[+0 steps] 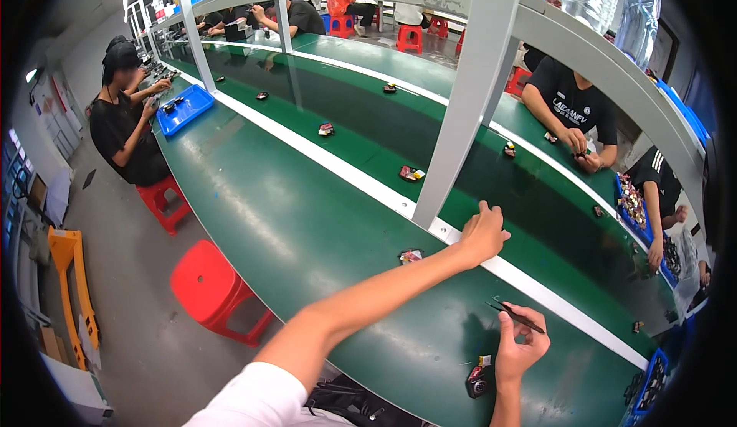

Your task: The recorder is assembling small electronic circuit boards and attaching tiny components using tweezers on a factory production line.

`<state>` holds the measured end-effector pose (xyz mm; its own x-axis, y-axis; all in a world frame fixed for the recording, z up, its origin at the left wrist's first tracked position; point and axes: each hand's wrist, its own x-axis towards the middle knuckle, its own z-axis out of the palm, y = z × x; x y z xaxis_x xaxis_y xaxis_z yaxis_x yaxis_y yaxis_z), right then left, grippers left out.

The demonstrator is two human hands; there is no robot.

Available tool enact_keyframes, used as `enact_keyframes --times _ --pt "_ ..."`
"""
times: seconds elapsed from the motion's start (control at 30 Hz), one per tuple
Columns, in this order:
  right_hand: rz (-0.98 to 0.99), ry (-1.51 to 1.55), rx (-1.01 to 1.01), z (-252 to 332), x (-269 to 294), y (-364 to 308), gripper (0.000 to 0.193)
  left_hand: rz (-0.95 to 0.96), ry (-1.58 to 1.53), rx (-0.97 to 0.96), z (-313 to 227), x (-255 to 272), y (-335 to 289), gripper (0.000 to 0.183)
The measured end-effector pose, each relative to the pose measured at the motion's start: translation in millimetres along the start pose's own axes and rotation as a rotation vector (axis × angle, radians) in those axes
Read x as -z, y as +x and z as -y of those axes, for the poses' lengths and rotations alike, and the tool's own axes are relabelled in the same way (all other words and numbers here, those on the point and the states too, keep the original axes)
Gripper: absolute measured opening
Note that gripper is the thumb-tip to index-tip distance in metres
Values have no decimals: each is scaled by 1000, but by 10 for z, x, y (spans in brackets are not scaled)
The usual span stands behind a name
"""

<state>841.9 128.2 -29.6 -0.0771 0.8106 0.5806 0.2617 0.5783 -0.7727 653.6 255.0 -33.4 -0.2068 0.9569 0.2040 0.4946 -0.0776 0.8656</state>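
My left hand (482, 235) reaches over the white rail onto the green conveyor belt. Its fingers are bent and drawn together; a small dark bit shows at the fingertips, but what it is I cannot make out. Black tweezers (523, 319) are pinched in my right hand (522, 346), tips toward the rail. Beside that wrist, on the green worktop, lies a small black device (477, 383) with a round lens-like part and a yellow-and-silver piece at its top. Just beyond my left forearm rests another small unit (411, 257) with silver and red parts.
Similar small units (412, 173) ride spaced along the belt. A grey upright post (470, 97) rises beside my left hand. Blue trays (184, 111) stand along the line, one (652, 381) at lower right. Co-workers sit opposite and far left. A red stool (207, 281) stands left.
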Motion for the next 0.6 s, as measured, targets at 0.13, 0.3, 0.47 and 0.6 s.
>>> enact_keyframes --times 0.13,0.3,0.47,0.6 --pt "-23 1 -9 42 65 15 17 -27 225 -329 -150 540 -529 31" --pt "-12 32 68 2 89 39 18 823 157 206 -192 2083 -700 29" --pt "16 81 20 34 36 3 18 -18 159 271 667 2570 -206 25" --pt "1 78 -11 -33 39 -3 17 -266 74 309 800 2225 42 21"
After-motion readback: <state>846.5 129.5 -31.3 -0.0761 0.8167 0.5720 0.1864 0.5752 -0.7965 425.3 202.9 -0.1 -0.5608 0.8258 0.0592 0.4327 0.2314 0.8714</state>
